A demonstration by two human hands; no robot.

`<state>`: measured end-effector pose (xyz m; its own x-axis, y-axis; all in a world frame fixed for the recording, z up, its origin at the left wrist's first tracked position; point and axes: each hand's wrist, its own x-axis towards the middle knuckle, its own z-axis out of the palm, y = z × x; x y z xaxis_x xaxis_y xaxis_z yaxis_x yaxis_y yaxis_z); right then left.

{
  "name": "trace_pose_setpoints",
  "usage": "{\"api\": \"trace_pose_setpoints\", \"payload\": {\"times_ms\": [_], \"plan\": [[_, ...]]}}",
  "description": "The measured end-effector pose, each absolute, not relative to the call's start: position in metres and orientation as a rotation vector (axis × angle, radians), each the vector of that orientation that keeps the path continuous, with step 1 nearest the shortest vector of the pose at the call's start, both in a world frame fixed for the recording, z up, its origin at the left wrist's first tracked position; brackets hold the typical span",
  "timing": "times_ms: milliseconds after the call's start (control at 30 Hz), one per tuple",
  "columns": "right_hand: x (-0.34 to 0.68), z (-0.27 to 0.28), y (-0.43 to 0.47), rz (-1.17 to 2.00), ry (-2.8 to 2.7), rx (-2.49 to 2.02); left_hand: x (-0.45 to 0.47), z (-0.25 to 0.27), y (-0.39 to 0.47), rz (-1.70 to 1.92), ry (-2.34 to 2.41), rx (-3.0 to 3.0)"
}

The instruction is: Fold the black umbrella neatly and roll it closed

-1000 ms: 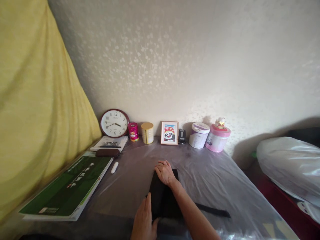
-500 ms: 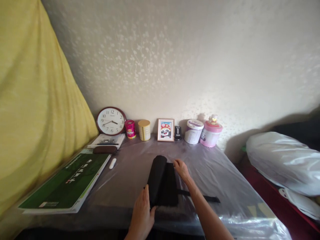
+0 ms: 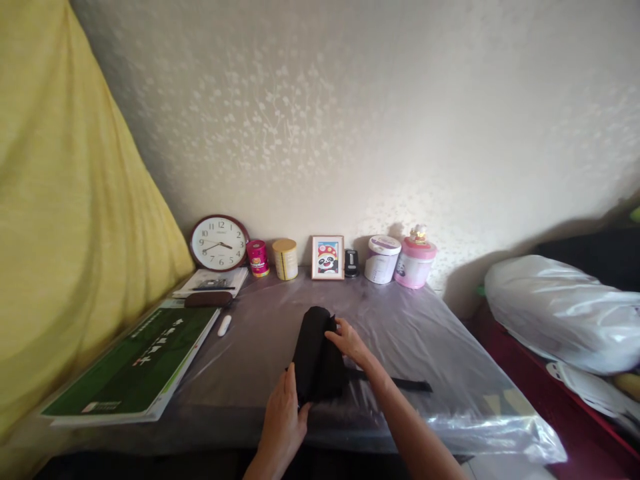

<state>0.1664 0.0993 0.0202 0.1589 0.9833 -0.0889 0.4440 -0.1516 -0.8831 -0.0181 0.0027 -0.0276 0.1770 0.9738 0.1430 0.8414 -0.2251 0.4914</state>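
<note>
A black rolled-up cloth point(image 3: 314, 350) with a loose strap point(image 3: 411, 385) lies on the plastic-covered table. My left hand point(image 3: 284, 410) is closed around the near left end of the roll, thumb at its bottom edge. At the far right side, my right hand point(image 3: 349, 340) pinches the cloth's free flap and folds it up against the roll. The strap sticks out to the right beneath my right forearm. What is rolled inside, if anything, is hidden.
A green book point(image 3: 135, 363) and a small white object point(image 3: 225, 325) lie left. Along the wall stand a clock point(image 3: 219, 243), a pink can point(image 3: 258, 259), a yellow tin point(image 3: 285, 259), a picture frame point(image 3: 327, 258), and two tubs point(image 3: 383, 260). A white plastic bag point(image 3: 560, 310) sits right.
My right hand has moved left, bringing the flat flap up against the roll. My left hand keeps its hold at the near end. The view has shifted slightly.
</note>
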Motion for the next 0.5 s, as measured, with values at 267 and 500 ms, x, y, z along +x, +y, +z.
{"api": "trace_pose_setpoints", "payload": {"times_ms": [267,500], "plan": [[0.146,0.028,0.094,1.159,-1.263,-1.573,-0.019,-0.034,0.003,0.701,1.709,2.138],[0.131,0.02,0.097,1.121,-1.205,-1.523,-0.018,-0.03,0.002,0.677,1.736,2.133]]}}
